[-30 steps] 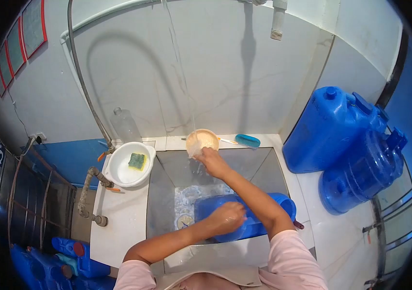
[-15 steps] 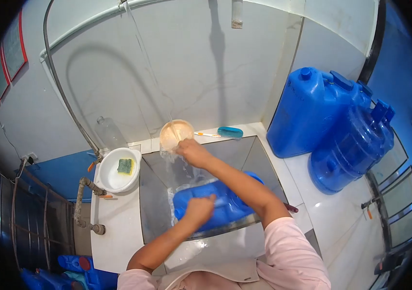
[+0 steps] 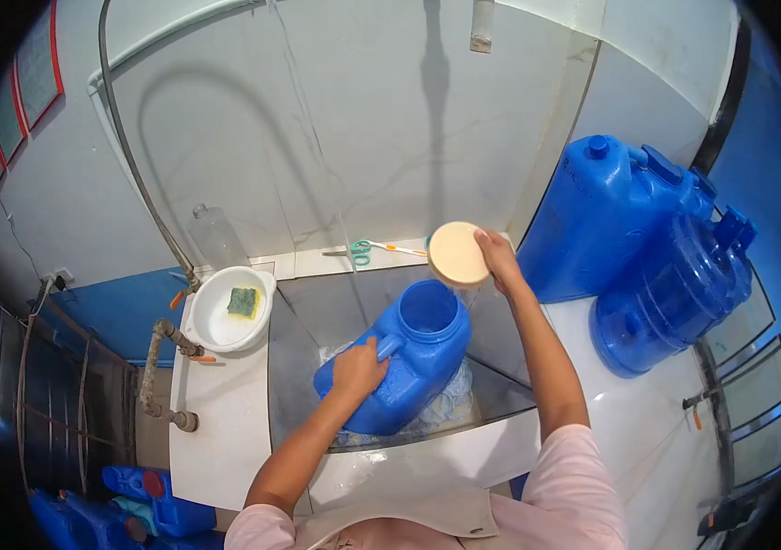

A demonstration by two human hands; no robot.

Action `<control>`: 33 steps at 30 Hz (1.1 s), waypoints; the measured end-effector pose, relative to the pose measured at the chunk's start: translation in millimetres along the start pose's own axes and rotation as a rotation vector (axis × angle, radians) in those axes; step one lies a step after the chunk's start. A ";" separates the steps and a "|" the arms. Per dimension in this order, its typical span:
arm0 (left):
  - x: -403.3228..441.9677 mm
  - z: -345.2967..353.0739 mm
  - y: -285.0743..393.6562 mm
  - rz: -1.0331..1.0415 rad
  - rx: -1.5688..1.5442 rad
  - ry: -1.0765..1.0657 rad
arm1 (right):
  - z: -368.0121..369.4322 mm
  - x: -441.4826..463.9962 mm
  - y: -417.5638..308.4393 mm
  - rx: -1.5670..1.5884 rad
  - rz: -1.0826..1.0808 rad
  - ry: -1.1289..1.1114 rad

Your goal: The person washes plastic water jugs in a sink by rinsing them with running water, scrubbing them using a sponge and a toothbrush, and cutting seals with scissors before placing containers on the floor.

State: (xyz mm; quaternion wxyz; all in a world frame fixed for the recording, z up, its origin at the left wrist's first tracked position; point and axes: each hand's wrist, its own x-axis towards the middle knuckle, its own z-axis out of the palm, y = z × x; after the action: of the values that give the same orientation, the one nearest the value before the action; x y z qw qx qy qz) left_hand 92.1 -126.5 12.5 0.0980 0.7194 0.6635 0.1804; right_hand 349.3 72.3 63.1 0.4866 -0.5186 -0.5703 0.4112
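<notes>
A blue jug (image 3: 413, 367) leans in the sink (image 3: 299, 339), its wide round mouth open and facing up. My left hand (image 3: 359, 368) is wrapped round the handle on the jug's side. Above and right of the mouth, my right hand (image 3: 498, 261) grips a round cream-coloured bowl (image 3: 457, 254) by its edge. The bowl is tilted, its outer bottom showing. A thin stream of water (image 3: 345, 234) falls to the left of the jug. Pale wet items (image 3: 453, 399) lie at the bottom of the sink, partly hidden by the jug.
A white basin (image 3: 214, 312) with a green and yellow sponge (image 3: 245, 302) stands left, near pipes (image 3: 157, 371). Green scissors (image 3: 359, 253) and a toothbrush (image 3: 396, 248) lie on the back ledge beside a clear bottle (image 3: 216, 236). Large blue containers (image 3: 583, 215) stand right.
The jug has gone from lying on its side to leaning with its mouth up. My right hand has carried the bowl from the water stream to the right, and my left hand has taken the handle.
</notes>
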 end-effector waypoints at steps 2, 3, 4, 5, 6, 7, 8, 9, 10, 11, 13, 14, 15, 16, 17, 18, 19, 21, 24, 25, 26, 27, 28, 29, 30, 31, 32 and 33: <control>11.6 2.9 7.2 0.005 0.010 -0.006 | -3.9 -15.8 20.6 -0.025 0.037 -0.129; 16.8 4.2 10.4 0.014 0.024 -0.015 | -3.6 -25.2 33.5 -0.145 0.015 -0.186; 20.8 2.6 14.5 0.016 0.021 -0.016 | -0.1 -41.6 37.7 -0.313 -0.029 -0.196; 24.3 1.0 18.4 0.046 0.025 -0.034 | 6.0 -52.0 40.2 -0.455 -0.043 -0.229; 27.4 -1.2 21.3 0.077 0.031 -0.054 | 6.7 -57.3 40.0 -0.542 -0.072 -0.207; 30.9 -3.3 23.4 0.080 0.030 -0.057 | 7.1 -63.3 35.1 -0.628 -0.099 -0.185; 34.2 -5.5 24.9 0.110 0.045 -0.073 | 8.2 -69.2 30.2 -0.629 -0.096 -0.185; 34.9 -6.1 25.2 0.138 0.059 -0.091 | 10.9 -79.1 17.8 -0.921 -0.378 -0.244; 35.3 -5.8 24.7 0.138 0.059 -0.094 | 13.4 -87.4 7.1 -1.205 -0.671 -0.301; 37.5 -6.2 24.5 0.181 0.069 -0.107 | 15.5 -96.4 -2.9 -1.205 -0.671 -0.300; 39.1 -8.1 24.2 0.222 0.077 -0.129 | 18.6 -112.4 -10.1 -1.283 -0.681 -0.501; 40.0 -8.3 23.5 0.228 0.083 -0.160 | 14.8 -109.2 -5.8 -1.252 -0.722 -0.530; 41.7 -9.7 23.0 0.235 0.090 -0.190 | 13.2 -107.9 -11.2 -1.251 -0.717 -0.535; 41.8 -10.4 22.0 0.232 0.085 -0.199 | 10.1 -108.3 -16.0 -1.271 -0.761 -0.639; 43.0 -11.9 20.4 0.264 0.086 -0.213 | 7.1 -108.2 -21.3 -1.289 -0.807 -0.744; 45.2 -12.3 18.2 0.294 0.087 -0.227 | 4.7 -108.7 -26.3 -1.288 -0.804 -0.752; 48.9 -12.7 15.7 0.286 0.081 -0.232 | 3.1 -110.0 -31.0 -1.273 -0.853 -0.816; 53.2 -13.5 9.7 0.354 0.107 -0.252 | 7.5 -114.0 -26.1 -1.245 -0.895 -0.884; 48.8 -5.2 25.3 0.289 0.102 -0.215 | 23.9 -113.5 -8.7 -1.289 -0.670 -0.569; 46.2 1.7 36.9 0.296 0.098 -0.213 | 33.1 -109.0 -2.0 -1.319 -0.453 -0.358; 38.8 10.5 50.9 0.196 0.069 -0.200 | 37.0 -108.2 4.9 -1.329 -0.234 -0.150; 33.6 16.4 58.7 0.094 0.041 -0.184 | 37.3 -107.1 3.2 -1.332 -0.233 -0.148; 32.9 20.5 59.0 0.102 0.042 -0.159 | 38.0 -103.8 0.5 -1.328 -0.132 -0.174; 34.6 22.6 56.6 0.101 0.043 -0.158 | 38.8 -101.3 -2.0 -1.320 -0.031 -0.203; 38.0 21.1 51.8 0.123 0.055 -0.158 | 36.1 -99.5 -9.5 -1.317 -0.034 -0.204; 41.8 16.1 46.4 0.146 0.071 -0.154 | 30.5 -96.7 -20.9 -1.315 0.013 -0.348; 45.6 10.6 41.2 0.143 0.076 -0.146 | 27.4 -92.3 -30.2 -1.312 0.056 -0.491; 47.6 5.1 37.0 0.206 0.079 -0.168 | 27.5 -86.6 -28.7 -1.311 0.050 -0.491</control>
State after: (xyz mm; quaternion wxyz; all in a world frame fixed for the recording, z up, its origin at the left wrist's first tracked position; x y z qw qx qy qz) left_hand 130.7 -82.7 28.1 0.1059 0.7995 0.5824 0.1024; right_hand 315.9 -16.1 74.7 -0.0791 -0.6104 -0.7820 0.0987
